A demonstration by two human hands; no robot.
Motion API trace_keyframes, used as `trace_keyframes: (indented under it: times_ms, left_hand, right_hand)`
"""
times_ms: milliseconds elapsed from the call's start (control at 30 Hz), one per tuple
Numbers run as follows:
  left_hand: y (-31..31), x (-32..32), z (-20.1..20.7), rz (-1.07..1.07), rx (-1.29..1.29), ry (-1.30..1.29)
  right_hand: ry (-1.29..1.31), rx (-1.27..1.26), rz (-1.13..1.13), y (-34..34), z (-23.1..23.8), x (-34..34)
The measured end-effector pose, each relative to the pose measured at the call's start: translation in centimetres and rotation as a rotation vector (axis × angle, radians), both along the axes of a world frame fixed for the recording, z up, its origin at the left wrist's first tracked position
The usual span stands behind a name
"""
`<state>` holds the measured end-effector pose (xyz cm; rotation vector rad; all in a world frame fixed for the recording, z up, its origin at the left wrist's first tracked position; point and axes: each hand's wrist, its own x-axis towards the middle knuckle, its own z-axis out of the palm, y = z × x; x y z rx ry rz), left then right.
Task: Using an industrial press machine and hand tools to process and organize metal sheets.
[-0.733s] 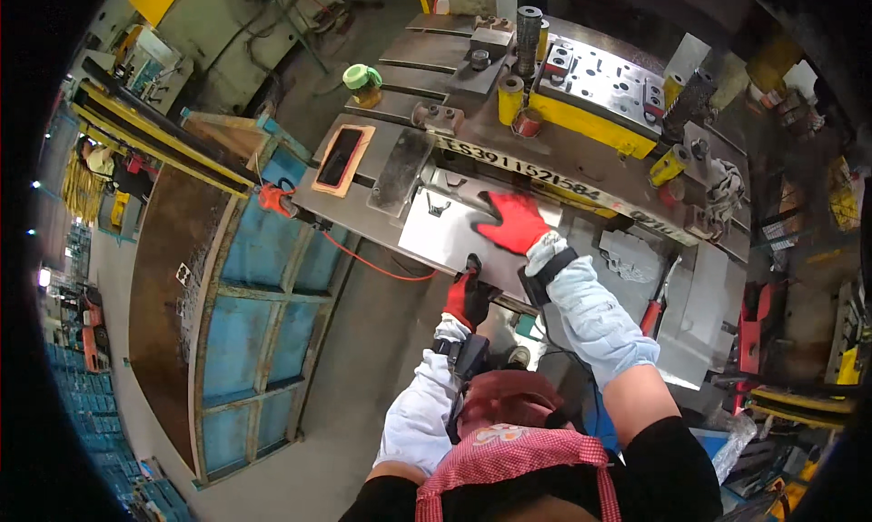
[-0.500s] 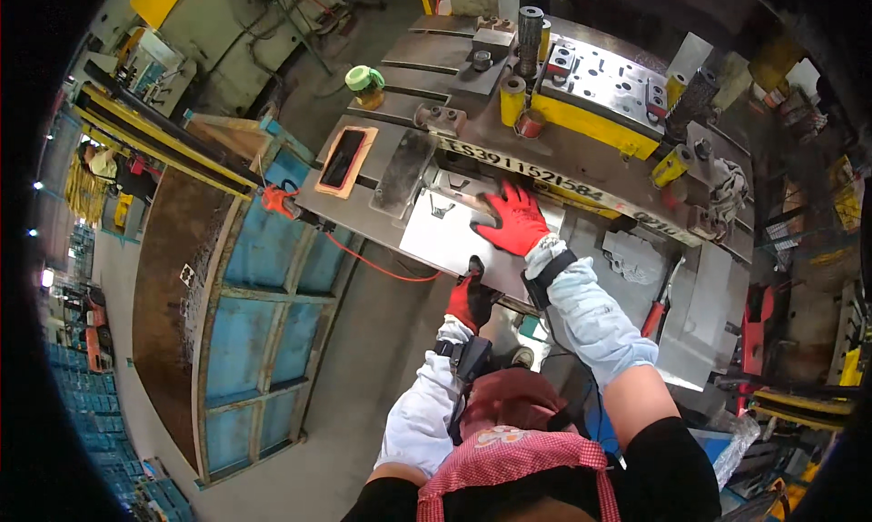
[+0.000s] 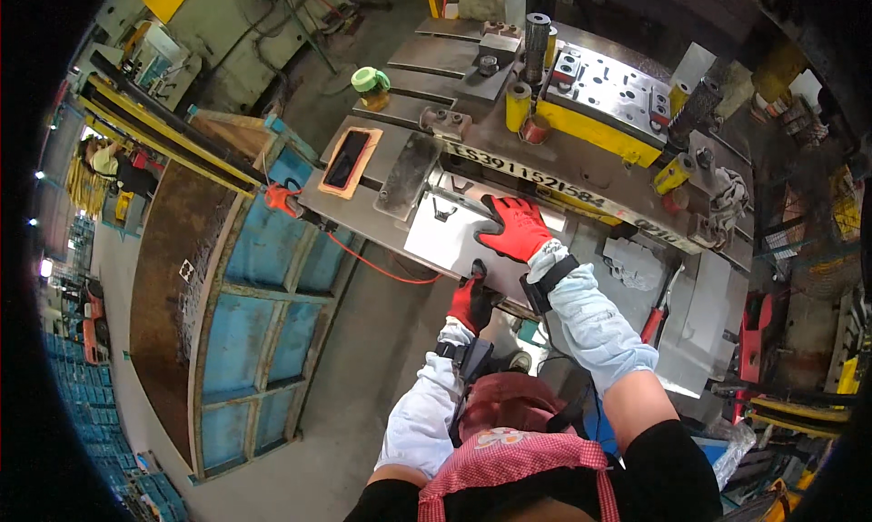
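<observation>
My right hand (image 3: 520, 228), in a red glove with dark fingertips, rests flat on a pale, bright metal sheet (image 3: 434, 238), thumb held apart from the fingers. At the sheet's near edge is my left hand (image 3: 471, 306), in a red and black glove. Its thumb lies on top of the edge while the other fingers are mostly hidden beneath, so it pinches the sheet. A small dark forked shape (image 3: 445, 216) shows on the sheet, left of my right hand. Beyond it, a similar dark shape (image 3: 461, 185) sits near the die block (image 3: 545, 177) with painted markings.
Left on the press bed lie a phone (image 3: 348, 160) and a green-lidded bottle (image 3: 371, 86). To the right are red-handled pliers (image 3: 652, 323) and flat metal pieces (image 3: 633, 264). Yellow-sided die tooling (image 3: 606, 116) stands behind. A blue-framed bin (image 3: 238, 331) stands on the floor at left.
Both hands stay at the metal sheet. The fingers of my right hand have drawn a little closer together, and the view has shifted slightly.
</observation>
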<state>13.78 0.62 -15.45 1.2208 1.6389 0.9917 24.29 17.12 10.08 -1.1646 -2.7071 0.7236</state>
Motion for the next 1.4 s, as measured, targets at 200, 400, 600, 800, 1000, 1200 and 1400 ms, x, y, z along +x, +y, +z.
trace_keyframes:
  times_ms: [200,400,600,800,1000,1200,1400]
  left_hand:
    - [0.3,2.0,14.1,-0.043,0.123,0.347]
    - [0.5,1.2,10.8,0.122,-0.101,-0.029]
    - [0.5,0.6,9.5,0.021,0.214,0.102]
    - [1.1,1.0,14.7,-0.156,-0.06,0.046]
    - [0.6,0.8,12.7,-0.031,0.03,-0.025]
    - [0.9,0.7,11.8,-0.034,0.329,0.39]
    - [0.6,0.5,10.0,-0.033,0.25,0.395]
  right_hand:
    - [0.047,0.188,-0.153,2.0,-2.6,-0.1]
    - [-0.052,0.056,-0.117,0.5,-1.0,-2.3]
    - [-0.122,0.153,-0.101,-1.1,0.6,-2.8]
    - [-0.126,0.02,-0.1,-1.7,2.0,-2.9]
    - [-0.025,0.242,-0.07,-2.1,1.6,-2.3]
    - [-0.078,-0.075,-0.006,-0.6,2.2,-1.8]
    - [0.151,-0.049,-0.071,-1.6,1.6,-1.4]
